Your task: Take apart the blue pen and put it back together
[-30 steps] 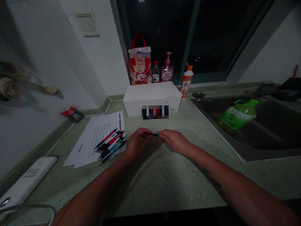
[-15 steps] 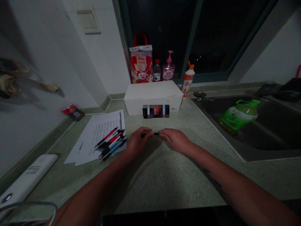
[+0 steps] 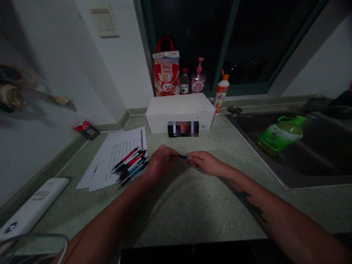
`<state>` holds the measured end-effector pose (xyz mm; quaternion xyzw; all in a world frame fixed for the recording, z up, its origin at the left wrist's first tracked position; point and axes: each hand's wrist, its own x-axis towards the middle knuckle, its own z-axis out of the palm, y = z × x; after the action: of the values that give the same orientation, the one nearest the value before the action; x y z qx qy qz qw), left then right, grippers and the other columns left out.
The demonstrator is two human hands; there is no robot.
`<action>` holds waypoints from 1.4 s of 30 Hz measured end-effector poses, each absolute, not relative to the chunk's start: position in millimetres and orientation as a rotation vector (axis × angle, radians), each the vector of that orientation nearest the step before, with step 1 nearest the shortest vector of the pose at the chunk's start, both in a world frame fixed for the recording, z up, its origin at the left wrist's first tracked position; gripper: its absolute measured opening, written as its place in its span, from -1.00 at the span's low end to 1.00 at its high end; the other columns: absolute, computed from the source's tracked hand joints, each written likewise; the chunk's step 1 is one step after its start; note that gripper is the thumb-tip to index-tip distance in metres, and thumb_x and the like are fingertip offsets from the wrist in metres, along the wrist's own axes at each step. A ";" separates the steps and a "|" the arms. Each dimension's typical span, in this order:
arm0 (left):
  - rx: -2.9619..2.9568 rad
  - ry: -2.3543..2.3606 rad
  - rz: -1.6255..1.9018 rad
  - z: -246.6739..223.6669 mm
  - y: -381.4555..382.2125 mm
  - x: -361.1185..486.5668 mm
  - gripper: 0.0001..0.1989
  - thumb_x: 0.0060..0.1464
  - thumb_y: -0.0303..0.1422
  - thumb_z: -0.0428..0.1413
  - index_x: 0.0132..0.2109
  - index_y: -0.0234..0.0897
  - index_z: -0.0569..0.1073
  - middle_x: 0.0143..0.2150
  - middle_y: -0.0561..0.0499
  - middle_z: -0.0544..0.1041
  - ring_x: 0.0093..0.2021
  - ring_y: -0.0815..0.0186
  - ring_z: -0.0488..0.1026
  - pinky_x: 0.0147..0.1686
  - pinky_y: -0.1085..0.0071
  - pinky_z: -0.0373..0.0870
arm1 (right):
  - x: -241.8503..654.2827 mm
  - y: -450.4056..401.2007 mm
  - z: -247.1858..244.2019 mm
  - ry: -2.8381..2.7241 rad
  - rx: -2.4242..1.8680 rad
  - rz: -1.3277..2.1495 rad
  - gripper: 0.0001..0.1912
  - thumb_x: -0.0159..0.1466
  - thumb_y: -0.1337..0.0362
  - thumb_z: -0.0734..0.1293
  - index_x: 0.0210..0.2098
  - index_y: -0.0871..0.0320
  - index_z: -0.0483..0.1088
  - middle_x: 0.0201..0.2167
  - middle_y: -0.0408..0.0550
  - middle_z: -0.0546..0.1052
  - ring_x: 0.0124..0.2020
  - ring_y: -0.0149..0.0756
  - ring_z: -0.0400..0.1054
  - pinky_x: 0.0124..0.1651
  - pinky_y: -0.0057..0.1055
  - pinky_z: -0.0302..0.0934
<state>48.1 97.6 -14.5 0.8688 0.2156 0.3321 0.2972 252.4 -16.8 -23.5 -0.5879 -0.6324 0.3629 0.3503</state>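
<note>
A dark pen with a blue part stretches between my two hands, above the middle of the counter. My left hand pinches one end of it with closed fingers. The other end is gripped by the fingertips of my right hand. Most of the pen is hidden by the fingers. Just left of my left hand, several pens in black, red, white and blue lie in a pile on printed sheets of paper.
Behind my hands stands a white box, with a dark phone-like object at its front. To the right is a sink holding a green bottle. A white device and grey cable lie at the left.
My left hand has turned slightly, its knuckles now higher, and its fingers are still on the pen. My right hand keeps its grip. The view has shifted a little.
</note>
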 end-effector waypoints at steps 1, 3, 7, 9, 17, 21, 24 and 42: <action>2.320 0.547 0.898 -13.6 98.1 47.7 -0.99 0.10 -0.34 0.28 -0.29 -0.14 0.60 -0.32 -0.03 0.60 -0.22 0.17 0.51 -0.12 0.21 0.47 | 252.9 -16.8 -22.2 -1.601 -1.503 0.994 -0.68 0.48 0.24 0.16 -0.26 0.17 0.50 -0.50 -0.14 0.43 -0.47 -0.36 0.28 -0.37 -0.43 0.15; 2.296 0.549 0.942 -13.4 98.2 47.5 -0.98 0.12 -0.35 0.27 -0.28 -0.15 0.59 -0.31 -0.05 0.60 -0.22 0.18 0.51 -0.15 0.23 0.48 | 255.5 -17.1 -18.4 -1.551 -1.498 0.987 -0.72 0.46 0.21 0.21 -0.20 0.17 0.52 -0.50 -0.14 0.45 -0.48 -0.36 0.28 -0.38 -0.43 0.16; 2.149 0.668 1.003 -18.0 98.5 48.8 -0.94 0.11 -0.34 0.26 -0.25 -0.20 0.58 -0.30 -0.01 0.59 -0.29 0.25 0.52 -0.19 0.29 0.48 | 266.8 -17.1 -10.7 -1.513 -1.522 0.660 -0.73 0.28 0.27 0.44 -0.02 0.13 0.52 -0.26 -0.07 0.58 -0.25 -0.27 0.43 -0.16 -0.37 0.28; 2.064 0.728 0.991 -20.4 99.8 49.7 -0.91 0.10 -0.32 0.26 -0.24 -0.21 0.57 -0.29 0.01 0.61 -0.29 0.27 0.54 -0.19 0.31 0.48 | 272.2 -16.8 -8.6 -1.479 -1.536 0.543 -0.74 0.26 0.29 0.47 -0.05 0.13 0.53 -0.18 -0.03 0.59 -0.19 -0.24 0.46 -0.10 -0.33 0.30; 1.799 0.820 0.859 -20.2 104.7 51.6 -0.88 0.03 -0.28 0.27 -0.27 -0.21 0.57 -0.38 0.04 0.62 -0.34 0.27 0.56 -0.28 0.34 0.50 | 271.2 -18.3 -5.7 -1.524 -1.560 0.350 -0.87 0.34 0.29 0.39 -0.14 0.14 0.55 -0.25 -0.05 0.60 -0.28 -0.26 0.44 -0.21 -0.36 0.24; 1.857 0.837 0.929 -19.0 104.5 51.7 -0.88 0.02 -0.30 0.26 -0.28 -0.21 0.57 -0.31 0.02 0.64 -0.28 0.26 0.57 -0.20 0.31 0.49 | 269.1 -14.6 -13.5 -1.408 -1.501 0.569 -0.83 0.32 0.20 0.37 -0.19 0.16 0.54 -0.40 -0.08 0.57 -0.39 -0.30 0.42 -0.32 -0.39 0.25; 1.875 0.848 0.871 -18.9 100.2 53.2 -0.89 0.04 -0.30 0.25 -0.28 -0.23 0.56 -0.30 0.01 0.63 -0.26 0.25 0.57 -0.19 0.31 0.48 | 268.1 -9.5 -20.0 -1.213 -1.373 0.719 -0.67 0.27 0.03 0.42 -0.16 0.17 0.50 -0.40 -0.04 0.58 -0.40 -0.26 0.47 -0.42 -0.41 0.28; 2.032 0.732 0.608 -22.4 71.9 58.3 -0.92 0.10 -0.36 0.20 -0.24 -0.25 0.52 -0.32 0.00 0.60 -0.32 0.27 0.51 -0.29 0.34 0.41 | 257.9 -8.7 -19.0 -0.914 -1.255 0.820 -0.07 0.19 -0.02 0.48 0.41 0.24 0.16 -0.33 0.01 0.63 -0.53 -0.28 0.47 -0.47 -0.35 0.41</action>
<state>58.3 71.9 -22.4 0.8159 0.2939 0.2441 0.4341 257.9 -8.7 -19.0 -0.5497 -0.4007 0.3593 0.6388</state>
